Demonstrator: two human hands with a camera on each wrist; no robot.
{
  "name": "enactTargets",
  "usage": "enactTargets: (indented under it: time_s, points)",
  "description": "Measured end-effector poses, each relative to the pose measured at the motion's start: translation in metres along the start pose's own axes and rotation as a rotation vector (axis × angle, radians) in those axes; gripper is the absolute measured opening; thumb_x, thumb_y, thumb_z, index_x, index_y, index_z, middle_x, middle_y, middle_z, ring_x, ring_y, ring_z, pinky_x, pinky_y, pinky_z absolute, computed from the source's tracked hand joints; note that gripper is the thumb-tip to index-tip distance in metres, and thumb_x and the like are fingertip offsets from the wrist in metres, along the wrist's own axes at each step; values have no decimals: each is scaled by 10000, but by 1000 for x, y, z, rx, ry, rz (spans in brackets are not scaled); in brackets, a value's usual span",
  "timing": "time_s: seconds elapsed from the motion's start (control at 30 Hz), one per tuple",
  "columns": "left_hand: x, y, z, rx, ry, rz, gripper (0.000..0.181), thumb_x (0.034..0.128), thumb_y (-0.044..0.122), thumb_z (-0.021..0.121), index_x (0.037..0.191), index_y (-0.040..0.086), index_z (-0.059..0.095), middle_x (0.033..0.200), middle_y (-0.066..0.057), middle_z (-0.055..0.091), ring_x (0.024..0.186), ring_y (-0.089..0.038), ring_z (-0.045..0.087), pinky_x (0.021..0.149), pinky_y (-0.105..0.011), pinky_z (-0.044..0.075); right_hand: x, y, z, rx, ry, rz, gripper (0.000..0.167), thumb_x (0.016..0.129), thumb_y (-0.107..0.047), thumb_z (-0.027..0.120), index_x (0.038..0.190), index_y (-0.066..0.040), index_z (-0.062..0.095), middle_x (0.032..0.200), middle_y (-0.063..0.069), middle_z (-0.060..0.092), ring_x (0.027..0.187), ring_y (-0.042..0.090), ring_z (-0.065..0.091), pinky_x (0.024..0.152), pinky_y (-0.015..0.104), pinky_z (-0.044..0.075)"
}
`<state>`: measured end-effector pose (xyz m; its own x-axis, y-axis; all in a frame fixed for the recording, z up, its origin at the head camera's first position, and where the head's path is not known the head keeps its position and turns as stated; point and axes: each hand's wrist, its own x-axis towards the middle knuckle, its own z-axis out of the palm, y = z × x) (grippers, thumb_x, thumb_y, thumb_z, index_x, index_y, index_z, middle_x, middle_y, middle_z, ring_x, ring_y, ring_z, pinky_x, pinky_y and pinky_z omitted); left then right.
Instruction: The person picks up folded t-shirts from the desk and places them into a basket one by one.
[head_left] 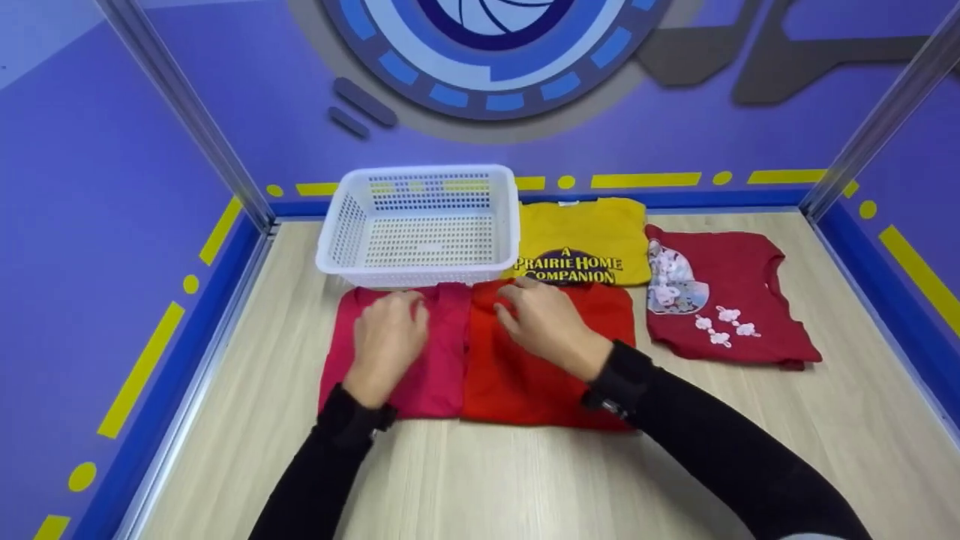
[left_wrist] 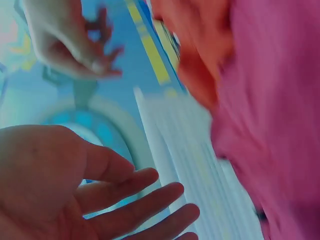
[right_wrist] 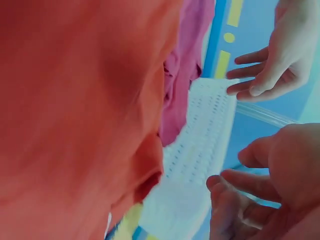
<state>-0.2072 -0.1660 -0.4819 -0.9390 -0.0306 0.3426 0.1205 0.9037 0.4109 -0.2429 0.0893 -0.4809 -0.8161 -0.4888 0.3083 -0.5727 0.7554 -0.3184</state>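
Note:
A folded pink shirt (head_left: 442, 367) and a folded orange-red shirt (head_left: 540, 390) lie side by side on the table. Over the pink one is my left hand (head_left: 388, 337), its fingers loosely bent and holding nothing. My right hand (head_left: 547, 319) hovers above the upper part of the orange-red shirt, also holding nothing. In the left wrist view, the left hand (left_wrist: 100, 185) has its fingers spread apart from the pink cloth (left_wrist: 275, 115). The right wrist view shows the right hand (right_wrist: 265, 185) with relaxed, partly bent fingers, apart from the orange-red cloth (right_wrist: 85, 120).
A white perforated plastic basket (head_left: 420, 268) stands behind the pink shirt, with nothing inside it. To its right lies a folded yellow shirt (head_left: 585, 225) with printed lettering. A dark red shirt (head_left: 735, 277) with pale flower patterns lies farther right. Purple panels (head_left: 247, 97) enclose the table.

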Motion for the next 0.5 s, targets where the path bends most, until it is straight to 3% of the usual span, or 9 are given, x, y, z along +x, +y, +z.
enactTargets:
  time_s: [0.13, 0.27, 0.37, 0.5]
  points:
    - [17, -39, -1, 22, 1, -109, 214, 1002, 146, 627, 1024, 96, 833, 1002, -226, 814, 950, -516, 767, 753, -663, 597, 23, -2, 16, -5, -55, -2, 192, 1069, -213, 700, 1079, -38, 779, 958, 160, 759, 883, 357, 738, 759, 521, 641]
    - [29, -73, 0, 21, -38, -233, 301, 1005, 159, 585, 1145, 79, 839, 1131, -262, 810, 1042, -519, 763, 833, -670, 598, 43, -4, 33, 0, -55, -26, 138, 1047, -157, 718, 1068, -33, 776, 999, 167, 756, 926, 389, 739, 799, 552, 630]
    - [32, -93, 0, 18, -64, -298, 363, 1004, 143, 557, 1236, 81, 829, 1229, -272, 795, 1116, -520, 752, 886, -664, 595, 54, -12, 45, -17, -67, -31, 129, 1041, -144, 713, 1057, -42, 790, 1040, 165, 767, 970, 397, 736, 822, 563, 634]
    - [33, -110, -2, 49, -116, -345, 390, 979, 100, 503, 1193, 20, 819, 1223, -351, 760, 1122, -560, 724, 875, -674, 586, 59, -28, 60, -99, -102, 4, 168, 1047, -167, 668, 990, -44, 769, 1014, 173, 772, 956, 429, 763, 793, 585, 649]
